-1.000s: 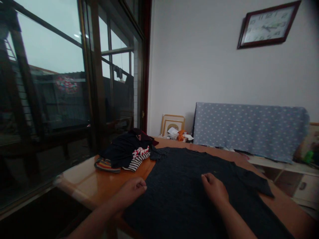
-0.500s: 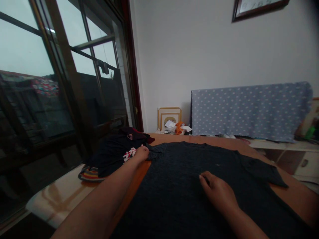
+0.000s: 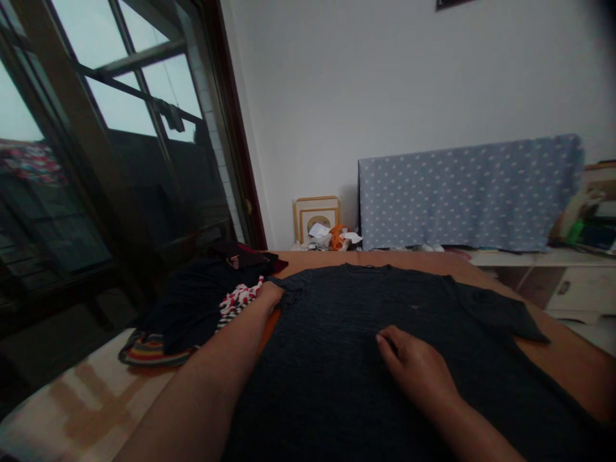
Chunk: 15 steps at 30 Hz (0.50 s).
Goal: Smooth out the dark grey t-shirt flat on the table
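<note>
A dark grey short-sleeved T-shirt (image 3: 346,340) lies spread over the brown table, its neckline at the far side. At its left sleeve, which looks bunched, my left hand (image 3: 271,295) is closed on the fabric. My right hand (image 3: 416,362) is over the middle of the shirt, fingers curled in and thumb close to them. No object shows in that hand, and whether it pinches any cloth cannot be made out. The shirt's right sleeve lies stretched out flat.
Left of the shirt is a pile of dark clothes (image 3: 192,301) with striped and red-white pieces. The brown tabletop (image 3: 568,372) shows at the right. Behind stand a low white cabinet (image 3: 580,292), a polka-dot cloth (image 3: 462,192) and picture frames (image 3: 294,221). Glass doors (image 3: 154,160) are on the left.
The view has turned slightly right and down. My left hand stays at the left sleeve. My right hand keeps its curled pose over the shirt.
</note>
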{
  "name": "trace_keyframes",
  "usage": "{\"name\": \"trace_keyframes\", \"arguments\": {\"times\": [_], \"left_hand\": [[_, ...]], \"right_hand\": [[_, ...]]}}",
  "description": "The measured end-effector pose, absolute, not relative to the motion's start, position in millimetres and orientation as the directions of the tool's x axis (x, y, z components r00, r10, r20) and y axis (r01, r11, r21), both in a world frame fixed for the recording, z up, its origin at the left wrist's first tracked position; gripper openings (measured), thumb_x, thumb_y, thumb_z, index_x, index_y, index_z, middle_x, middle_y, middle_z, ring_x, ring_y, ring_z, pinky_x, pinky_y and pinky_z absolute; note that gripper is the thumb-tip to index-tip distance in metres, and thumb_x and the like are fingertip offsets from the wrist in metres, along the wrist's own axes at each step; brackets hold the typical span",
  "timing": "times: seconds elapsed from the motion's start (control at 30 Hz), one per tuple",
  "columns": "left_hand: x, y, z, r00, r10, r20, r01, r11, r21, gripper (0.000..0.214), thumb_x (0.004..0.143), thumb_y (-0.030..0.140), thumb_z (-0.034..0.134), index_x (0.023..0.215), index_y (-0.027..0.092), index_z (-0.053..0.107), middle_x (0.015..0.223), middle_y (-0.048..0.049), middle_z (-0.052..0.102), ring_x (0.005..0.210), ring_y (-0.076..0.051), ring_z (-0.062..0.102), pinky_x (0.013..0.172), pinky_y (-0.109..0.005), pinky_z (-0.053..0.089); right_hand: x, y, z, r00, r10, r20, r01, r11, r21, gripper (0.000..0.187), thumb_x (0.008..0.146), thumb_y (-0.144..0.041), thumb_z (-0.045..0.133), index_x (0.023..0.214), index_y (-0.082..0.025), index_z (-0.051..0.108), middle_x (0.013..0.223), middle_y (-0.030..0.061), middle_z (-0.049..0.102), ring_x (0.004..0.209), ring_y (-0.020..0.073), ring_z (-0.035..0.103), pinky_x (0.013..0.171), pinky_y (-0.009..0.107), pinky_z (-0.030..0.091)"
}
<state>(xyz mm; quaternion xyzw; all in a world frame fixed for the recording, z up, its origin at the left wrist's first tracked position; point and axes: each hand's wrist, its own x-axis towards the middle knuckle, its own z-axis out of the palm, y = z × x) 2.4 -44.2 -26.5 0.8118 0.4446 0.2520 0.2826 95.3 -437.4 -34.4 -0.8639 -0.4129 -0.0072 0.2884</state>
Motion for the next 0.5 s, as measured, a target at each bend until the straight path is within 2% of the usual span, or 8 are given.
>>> {"name": "trace_keyframes", "arguments": {"times": [0.1,0.23,0.4,0.5], "left_hand": [[-1.8,-41.7,-19.1,0.436,0.881,0.185,0.648,-0.45,0.614,0.006,0.08,0.018,0.065,0.085,0.016,0.068,0.091,-0.0134,0.075,0.089,-0.025,0.069,0.072,-0.03,0.049],[-19.6,-43.8,-12.4,0.399,0.887,0.234,0.714,-0.461,0.528,0.014,0.081,0.025,0.062,0.094,0.021,0.066,0.095,-0.0101,0.074,0.094,-0.027,0.069,0.076,-0.034,0.047],[-42.6,-49.4,-11.4,0.519,0.836,0.181,0.773,-0.549,0.318,0.018,0.075,0.029,0.068,0.092,0.023,0.065,0.1,-0.0114,0.075,0.097,-0.031,0.069,0.078,-0.035,0.046],[-45.3,-45.2,-7.8,0.526,0.831,0.182,0.773,-0.556,0.306,0.017,0.078,0.028,0.064,0.094,0.021,0.066,0.101,-0.014,0.075,0.097,-0.031,0.069,0.077,-0.035,0.047]], "right_hand": [[96.7,-437.2,-36.3,0.648,0.712,0.27,0.731,-0.482,-0.483,0.032,0.1,-0.045,0.04,0.103,-0.028,0.067,0.095,0.0032,0.073,0.082,0.0204,0.069,0.071,0.032,0.043],[97.8,-436.8,-37.7,0.653,0.708,0.268,0.728,-0.489,-0.48,0.032,0.099,-0.044,0.041,0.103,-0.028,0.067,0.094,0.0031,0.074,0.081,0.0201,0.069,0.07,0.031,0.043],[98.0,-437.5,-37.8,0.645,0.723,0.249,0.729,-0.484,-0.485,0.032,0.099,-0.046,0.04,0.105,-0.029,0.068,0.091,0.0022,0.074,0.079,0.0209,0.069,0.07,0.033,0.044],[98.5,-437.9,-38.9,0.642,0.722,0.257,0.731,-0.477,-0.487,0.033,0.099,-0.046,0.04,0.106,-0.03,0.068,0.091,0.0022,0.074,0.079,0.0214,0.07,0.071,0.033,0.044]]}}
